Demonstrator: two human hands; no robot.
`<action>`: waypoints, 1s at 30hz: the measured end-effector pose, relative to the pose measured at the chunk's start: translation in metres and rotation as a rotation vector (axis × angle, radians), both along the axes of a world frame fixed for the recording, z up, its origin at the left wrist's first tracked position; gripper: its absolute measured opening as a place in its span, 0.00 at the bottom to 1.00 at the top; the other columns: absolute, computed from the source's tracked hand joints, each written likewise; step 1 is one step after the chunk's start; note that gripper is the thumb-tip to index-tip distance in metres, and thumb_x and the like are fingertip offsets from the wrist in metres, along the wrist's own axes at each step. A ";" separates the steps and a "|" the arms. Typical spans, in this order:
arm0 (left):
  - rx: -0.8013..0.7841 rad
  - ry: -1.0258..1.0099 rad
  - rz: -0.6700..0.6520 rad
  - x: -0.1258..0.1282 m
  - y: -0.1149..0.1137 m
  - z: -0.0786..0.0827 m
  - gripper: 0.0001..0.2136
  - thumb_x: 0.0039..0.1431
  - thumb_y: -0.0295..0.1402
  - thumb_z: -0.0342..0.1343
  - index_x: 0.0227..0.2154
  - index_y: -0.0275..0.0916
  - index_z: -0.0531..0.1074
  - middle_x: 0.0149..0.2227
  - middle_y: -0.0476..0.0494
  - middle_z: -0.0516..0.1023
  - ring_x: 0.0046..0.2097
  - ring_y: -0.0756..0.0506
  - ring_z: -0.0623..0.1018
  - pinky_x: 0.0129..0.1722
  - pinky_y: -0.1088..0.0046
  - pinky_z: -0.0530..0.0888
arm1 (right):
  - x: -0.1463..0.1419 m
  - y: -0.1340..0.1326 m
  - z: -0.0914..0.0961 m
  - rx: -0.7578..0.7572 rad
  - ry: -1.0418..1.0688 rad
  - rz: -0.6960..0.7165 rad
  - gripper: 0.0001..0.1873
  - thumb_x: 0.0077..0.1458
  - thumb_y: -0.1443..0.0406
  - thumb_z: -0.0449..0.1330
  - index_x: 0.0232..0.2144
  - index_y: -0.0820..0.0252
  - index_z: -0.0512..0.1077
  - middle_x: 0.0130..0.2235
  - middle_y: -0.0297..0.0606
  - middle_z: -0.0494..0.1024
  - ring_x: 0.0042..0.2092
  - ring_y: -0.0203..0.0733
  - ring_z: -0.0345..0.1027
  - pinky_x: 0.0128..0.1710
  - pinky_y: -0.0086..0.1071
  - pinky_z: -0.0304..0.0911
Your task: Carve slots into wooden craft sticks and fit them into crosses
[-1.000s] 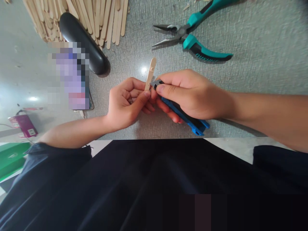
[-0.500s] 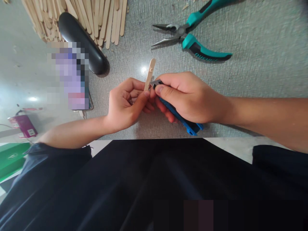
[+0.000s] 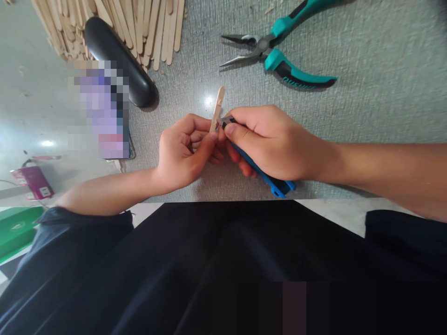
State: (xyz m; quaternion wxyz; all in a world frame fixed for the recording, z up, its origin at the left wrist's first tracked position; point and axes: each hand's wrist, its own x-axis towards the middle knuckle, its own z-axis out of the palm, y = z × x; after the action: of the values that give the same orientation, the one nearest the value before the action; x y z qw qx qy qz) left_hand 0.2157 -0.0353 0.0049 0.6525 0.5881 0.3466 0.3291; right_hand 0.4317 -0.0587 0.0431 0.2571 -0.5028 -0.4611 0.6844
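My left hand (image 3: 185, 151) pinches a pale wooden craft stick (image 3: 217, 108) between thumb and fingers, its rounded top pointing away from me. My right hand (image 3: 272, 139) is wrapped round a blue utility knife (image 3: 265, 179), thumb on the grey head of the knife, which presses against the stick's edge just above my left thumb. The knife's blue tail pokes out below my palm. Both hands hover over the grey textured table (image 3: 366, 70) near its front edge.
Teal-handled needle-nose pliers (image 3: 279, 56) lie behind my right hand. A pile of craft sticks (image 3: 139, 23) and a black oblong case (image 3: 118, 60) sit at the back left, next to a blurred-out item. Dark clothing fills the lower view; a green box (image 3: 17, 230) is at the lower left.
My right hand and the knife shifted slightly left and down against the stick; the knife's tail sits a little closer in. The stick turned a bit edge-on. The left hand stayed put.
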 end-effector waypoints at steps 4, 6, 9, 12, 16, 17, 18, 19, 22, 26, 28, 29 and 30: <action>0.134 0.021 -0.002 -0.002 -0.002 -0.004 0.09 0.84 0.39 0.65 0.44 0.41 0.77 0.31 0.51 0.89 0.26 0.53 0.86 0.24 0.80 0.77 | 0.001 -0.003 -0.006 0.020 -0.046 0.008 0.24 0.84 0.69 0.56 0.29 0.51 0.67 0.19 0.28 0.72 0.17 0.34 0.67 0.17 0.31 0.57; 0.187 0.096 -0.024 -0.004 -0.002 -0.005 0.09 0.84 0.39 0.64 0.44 0.41 0.78 0.29 0.51 0.87 0.25 0.54 0.82 0.22 0.79 0.72 | 0.002 -0.004 -0.008 0.007 -0.020 -0.007 0.25 0.83 0.67 0.59 0.28 0.51 0.67 0.18 0.27 0.72 0.16 0.34 0.67 0.15 0.31 0.56; 0.268 0.205 -0.038 -0.008 -0.001 -0.004 0.09 0.84 0.39 0.62 0.44 0.41 0.78 0.28 0.51 0.83 0.25 0.54 0.78 0.24 0.76 0.69 | 0.000 -0.005 -0.006 -0.058 0.019 -0.026 0.26 0.83 0.66 0.61 0.27 0.51 0.66 0.18 0.27 0.72 0.15 0.34 0.67 0.13 0.31 0.56; 0.342 0.230 -0.038 -0.010 0.000 -0.004 0.10 0.83 0.38 0.62 0.42 0.41 0.77 0.27 0.52 0.81 0.24 0.54 0.76 0.24 0.75 0.67 | -0.002 -0.003 0.002 -0.151 0.014 -0.007 0.27 0.82 0.68 0.59 0.26 0.51 0.66 0.17 0.28 0.71 0.14 0.35 0.67 0.12 0.30 0.60; 0.322 0.221 -0.046 -0.011 0.000 -0.005 0.11 0.83 0.40 0.63 0.42 0.42 0.76 0.26 0.52 0.79 0.23 0.53 0.73 0.23 0.74 0.65 | -0.001 0.005 0.012 -0.237 -0.012 0.039 0.27 0.82 0.70 0.57 0.26 0.52 0.65 0.17 0.29 0.71 0.14 0.35 0.66 0.12 0.29 0.60; 0.308 0.216 -0.046 -0.011 -0.001 -0.005 0.12 0.83 0.41 0.64 0.41 0.43 0.76 0.25 0.52 0.78 0.23 0.54 0.72 0.22 0.74 0.64 | 0.000 0.007 0.014 -0.241 -0.007 0.055 0.26 0.82 0.70 0.57 0.27 0.52 0.66 0.17 0.29 0.71 0.14 0.34 0.65 0.12 0.28 0.59; 0.292 0.209 -0.042 -0.011 -0.001 -0.005 0.12 0.84 0.42 0.64 0.41 0.43 0.76 0.24 0.53 0.78 0.23 0.54 0.72 0.22 0.74 0.63 | 0.002 0.008 0.014 -0.244 0.004 0.071 0.25 0.83 0.69 0.58 0.27 0.53 0.66 0.18 0.29 0.71 0.15 0.34 0.65 0.13 0.28 0.59; 0.275 0.197 -0.041 -0.010 0.000 -0.005 0.13 0.83 0.43 0.64 0.41 0.43 0.76 0.24 0.53 0.78 0.23 0.54 0.71 0.21 0.74 0.63 | 0.004 0.010 0.014 -0.243 0.023 0.082 0.24 0.83 0.68 0.59 0.28 0.54 0.67 0.19 0.29 0.71 0.15 0.33 0.65 0.14 0.27 0.59; 0.212 0.107 -0.064 -0.008 0.002 -0.004 0.14 0.83 0.44 0.65 0.41 0.42 0.76 0.27 0.51 0.83 0.23 0.55 0.74 0.20 0.77 0.65 | 0.008 0.011 0.009 -0.233 0.114 0.079 0.23 0.83 0.65 0.61 0.30 0.56 0.70 0.21 0.28 0.72 0.17 0.32 0.67 0.16 0.26 0.61; 0.118 0.011 -0.068 -0.005 0.003 0.003 0.14 0.83 0.44 0.66 0.41 0.41 0.76 0.29 0.51 0.87 0.21 0.55 0.78 0.18 0.80 0.70 | 0.011 0.011 -0.002 -0.166 0.320 0.092 0.23 0.83 0.62 0.63 0.29 0.58 0.72 0.23 0.27 0.73 0.16 0.31 0.67 0.15 0.25 0.61; 0.062 0.008 -0.043 -0.004 0.002 0.008 0.14 0.83 0.43 0.66 0.41 0.41 0.76 0.29 0.50 0.88 0.23 0.53 0.82 0.18 0.80 0.74 | 0.012 0.011 -0.007 -0.142 0.405 0.107 0.22 0.82 0.60 0.65 0.30 0.58 0.74 0.25 0.27 0.75 0.17 0.31 0.67 0.15 0.25 0.61; 0.034 0.009 -0.037 -0.003 0.001 0.010 0.14 0.82 0.44 0.67 0.41 0.41 0.76 0.29 0.50 0.88 0.24 0.52 0.84 0.19 0.80 0.76 | 0.013 0.011 -0.008 -0.144 0.429 0.115 0.22 0.82 0.59 0.66 0.31 0.59 0.75 0.25 0.27 0.75 0.17 0.31 0.67 0.15 0.25 0.62; 0.006 0.009 -0.035 -0.003 0.000 0.011 0.15 0.82 0.45 0.67 0.41 0.41 0.76 0.30 0.49 0.88 0.25 0.51 0.86 0.20 0.79 0.78 | 0.015 0.012 -0.010 -0.154 0.450 0.124 0.21 0.81 0.58 0.67 0.32 0.59 0.75 0.26 0.28 0.76 0.17 0.31 0.68 0.15 0.25 0.62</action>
State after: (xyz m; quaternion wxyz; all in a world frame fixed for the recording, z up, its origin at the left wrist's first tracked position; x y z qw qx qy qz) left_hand 0.2129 -0.0356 0.0160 0.6546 0.5976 0.3383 0.3161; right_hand 0.4462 -0.0469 0.0336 0.2717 -0.3267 -0.3688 0.8267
